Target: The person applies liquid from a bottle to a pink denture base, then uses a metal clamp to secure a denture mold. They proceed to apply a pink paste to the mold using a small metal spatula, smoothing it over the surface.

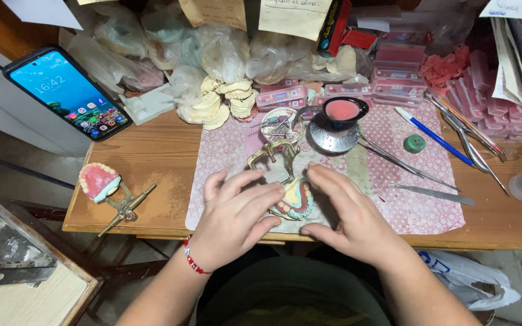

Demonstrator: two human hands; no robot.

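1. Denture wax-up of pink and pale-green wax with a row of small off-white teeth point(293, 201), mounted in a brass-coloured metal hinged articulator point(273, 156), sits on the pink patterned cloth mat point(430, 211) at the near edge of the worn wooden table point(152, 151), between both hands.
2. Left hand point(235, 217), red bead bracelet at the wrist, lies fingers spread and loosely curled, fingertips touching the wax-up's left side.
3. Right hand point(348, 214) cups the right side, fingers half-curled, thumb underneath; neither hand holds a tool.
4. Judged from this, the model is being steadied or pressed; further shaping would call for a gentle, even grip, since wax looks soft and smooth.
5. Nearby: slim steel instruments point(430, 194), a round bowl of glossy pink wax point(342, 110).
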